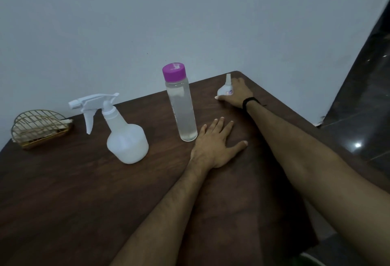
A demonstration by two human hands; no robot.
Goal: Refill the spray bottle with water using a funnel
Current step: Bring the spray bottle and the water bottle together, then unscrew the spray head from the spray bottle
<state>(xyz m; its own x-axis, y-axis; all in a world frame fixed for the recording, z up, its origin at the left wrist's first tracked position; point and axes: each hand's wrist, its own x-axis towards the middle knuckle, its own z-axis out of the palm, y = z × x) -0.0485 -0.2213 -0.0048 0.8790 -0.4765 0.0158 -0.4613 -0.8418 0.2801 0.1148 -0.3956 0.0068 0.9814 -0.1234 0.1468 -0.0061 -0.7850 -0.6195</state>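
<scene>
1. Fingers (221,125) of my left hand (215,141) lie straight and spread, palm flat on the brown table (84,191), holding nothing.
2. Left hand sits just right of the clear water bottle's (183,109) base; touching or not, I cannot tell.
3. Right hand (238,93) reaches to the far right corner of the table, fingers curled round a small white funnel (225,89) resting wide end down, spout pointing up.
4. Black band (249,102) on my right wrist.
5. Water bottle stands upright near table centre, purple cap (174,72) on, filled with clear liquid nearly to the cap.
6. White spray bottle (122,132) stands upright left of the water bottle, apart from it, trigger head (92,103) fitted and nozzle pointing left.
7. Gold wire holder (40,128) sits at the far left edge, against the pale wall (190,12), well apart from the spray bottle.
8. Dark floor (358,96) shows beyond the table's right edge.
</scene>
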